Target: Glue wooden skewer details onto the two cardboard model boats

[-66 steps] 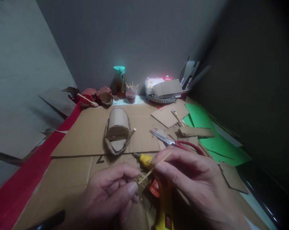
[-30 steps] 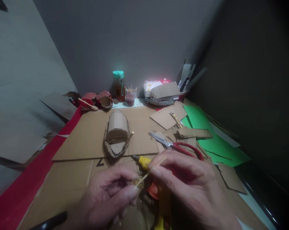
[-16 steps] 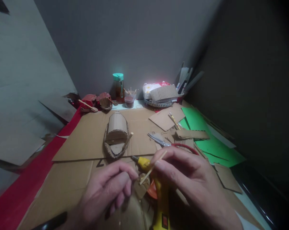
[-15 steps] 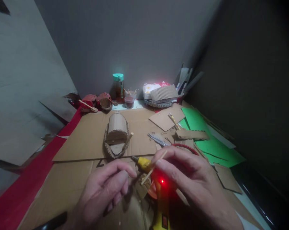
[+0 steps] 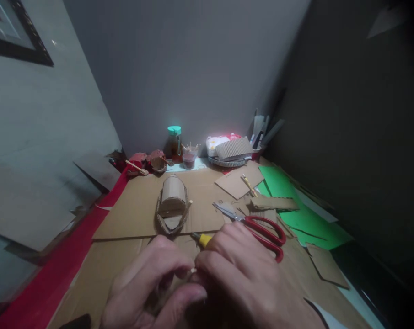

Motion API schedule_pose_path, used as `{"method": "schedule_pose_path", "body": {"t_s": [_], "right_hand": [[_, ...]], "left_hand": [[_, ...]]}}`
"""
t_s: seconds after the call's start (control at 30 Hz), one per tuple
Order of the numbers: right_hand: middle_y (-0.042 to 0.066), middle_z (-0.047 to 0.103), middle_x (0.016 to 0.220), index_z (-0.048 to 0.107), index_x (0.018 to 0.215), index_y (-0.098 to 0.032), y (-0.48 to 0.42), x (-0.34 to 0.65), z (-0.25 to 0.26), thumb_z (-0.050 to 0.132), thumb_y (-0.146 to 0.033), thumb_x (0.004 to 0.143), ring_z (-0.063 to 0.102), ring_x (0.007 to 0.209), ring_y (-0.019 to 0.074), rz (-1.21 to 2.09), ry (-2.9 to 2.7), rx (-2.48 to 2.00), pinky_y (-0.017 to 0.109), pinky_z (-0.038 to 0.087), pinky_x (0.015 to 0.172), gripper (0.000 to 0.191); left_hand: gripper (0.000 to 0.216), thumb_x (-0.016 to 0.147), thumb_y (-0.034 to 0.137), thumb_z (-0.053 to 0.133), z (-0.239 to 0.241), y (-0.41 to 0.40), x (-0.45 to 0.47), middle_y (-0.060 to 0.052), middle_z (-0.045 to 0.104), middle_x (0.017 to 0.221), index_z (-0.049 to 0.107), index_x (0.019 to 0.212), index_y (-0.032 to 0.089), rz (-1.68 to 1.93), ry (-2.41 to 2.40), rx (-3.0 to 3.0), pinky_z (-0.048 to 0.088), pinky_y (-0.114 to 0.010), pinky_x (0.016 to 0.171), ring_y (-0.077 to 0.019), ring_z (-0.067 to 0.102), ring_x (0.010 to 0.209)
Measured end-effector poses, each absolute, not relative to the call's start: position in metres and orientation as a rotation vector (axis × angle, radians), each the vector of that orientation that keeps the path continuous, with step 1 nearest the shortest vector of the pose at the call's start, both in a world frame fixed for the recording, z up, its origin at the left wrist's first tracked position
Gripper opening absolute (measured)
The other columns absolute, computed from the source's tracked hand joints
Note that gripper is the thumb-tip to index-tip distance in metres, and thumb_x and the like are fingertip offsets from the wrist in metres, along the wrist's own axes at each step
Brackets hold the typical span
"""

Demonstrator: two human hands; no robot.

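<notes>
My two hands meet low in the middle of the view. Between their fingertips shows the pale end of a thin wooden stick [image 5: 193, 270]. My right hand [image 5: 237, 274] is closed on the stick, most of which it hides. My left hand [image 5: 152, 285] has its curled index finger and thumb at the stick's end, closed about it. Just beyond the hands the yellow front and dark nozzle of a glue gun [image 5: 204, 239] stick out; the rest is covered. Farther off stands a small cardboard boat [image 5: 173, 205] with a rounded roof and a short stick at its side.
Red-handled scissors [image 5: 266, 227] lie right of the hands, beside cardboard strips [image 5: 274, 203] and green paper [image 5: 304, 212]. Flat cardboard [image 5: 124, 214] covers the table. Along the back wall stand a bottle [image 5: 174, 146], a small tub [image 5: 189, 160], reddish carton pieces [image 5: 157, 161] and a loaded tray [image 5: 227, 161].
My right hand has moved left and turned palm down with the stick, and my left hand has come up to it. The view has tilted up, and the hands now cover most of the glue gun.
</notes>
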State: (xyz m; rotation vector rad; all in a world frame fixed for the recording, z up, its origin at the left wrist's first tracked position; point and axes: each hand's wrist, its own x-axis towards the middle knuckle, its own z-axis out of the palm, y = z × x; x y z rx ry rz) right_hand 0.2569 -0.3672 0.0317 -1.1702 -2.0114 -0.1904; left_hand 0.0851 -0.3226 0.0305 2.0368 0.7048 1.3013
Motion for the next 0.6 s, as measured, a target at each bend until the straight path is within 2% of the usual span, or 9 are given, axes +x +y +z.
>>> {"method": "schedule_pose_path", "body": {"t_s": [0.13, 0.2, 0.3, 0.37, 0.6], "right_hand": [[0.004, 0.055, 0.074, 0.058, 0.074, -0.014, -0.369, 0.256, 0.048, 0.024, -0.013, 0.103, 0.042, 0.068, 0.0172, -0.223, -2.168, -1.166, 0.035, 0.030, 0.064, 0.045], [0.004, 0.056, 0.076, 0.060, 0.076, -0.014, -0.367, 0.260, 0.053, 0.030, -0.017, 0.103, 0.044, 0.071, 0.0177, -0.160, -2.160, -1.173, 0.034, 0.032, 0.066, 0.040], [0.005, 0.059, 0.090, 0.065, 0.095, -0.014, -0.358, 0.273, 0.061, 0.051, -0.022, 0.099, 0.049, 0.085, 0.0186, 0.120, -2.098, -1.212, 0.033, 0.037, 0.075, 0.016], [0.005, 0.059, 0.097, 0.066, 0.105, -0.015, -0.350, 0.284, 0.065, 0.060, -0.020, 0.094, 0.050, 0.093, 0.0178, 0.298, -2.034, -1.216, 0.031, 0.039, 0.081, 0.013], [0.004, 0.061, 0.093, 0.071, 0.093, -0.014, -0.327, 0.298, 0.061, 0.064, -0.016, 0.091, 0.053, 0.090, 0.0159, 0.427, -2.020, -1.227, 0.029, 0.040, 0.079, 0.007]], "left_hand": [[0.023, 0.083, 0.003, 0.059, 0.034, -0.320, 0.084, 0.003, 0.062, 0.069, 0.064, 0.087, 0.026, 1.315, 0.599, 2.285, 0.044, -0.022, 0.053, -0.0125, 0.058, 0.059], [0.020, 0.085, 0.006, 0.057, 0.036, -0.315, 0.082, 0.005, 0.061, 0.067, 0.063, 0.085, 0.025, 1.292, 0.624, 2.342, 0.044, -0.019, 0.052, -0.0104, 0.057, 0.057], [0.014, 0.087, 0.014, 0.060, 0.041, -0.307, 0.083, 0.006, 0.064, 0.067, 0.063, 0.078, 0.025, 1.252, 0.786, 2.308, 0.046, -0.016, 0.054, -0.0087, 0.059, 0.057], [0.013, 0.085, 0.018, 0.063, 0.044, -0.301, 0.087, 0.007, 0.066, 0.068, 0.064, 0.075, 0.025, 1.251, 0.878, 2.243, 0.047, -0.014, 0.056, -0.0083, 0.062, 0.059], [0.013, 0.084, 0.023, 0.065, 0.034, -0.281, 0.110, 0.007, 0.064, 0.064, 0.065, 0.071, 0.022, 1.211, 0.942, 2.034, 0.046, -0.014, 0.053, -0.0078, 0.059, 0.056]]}}
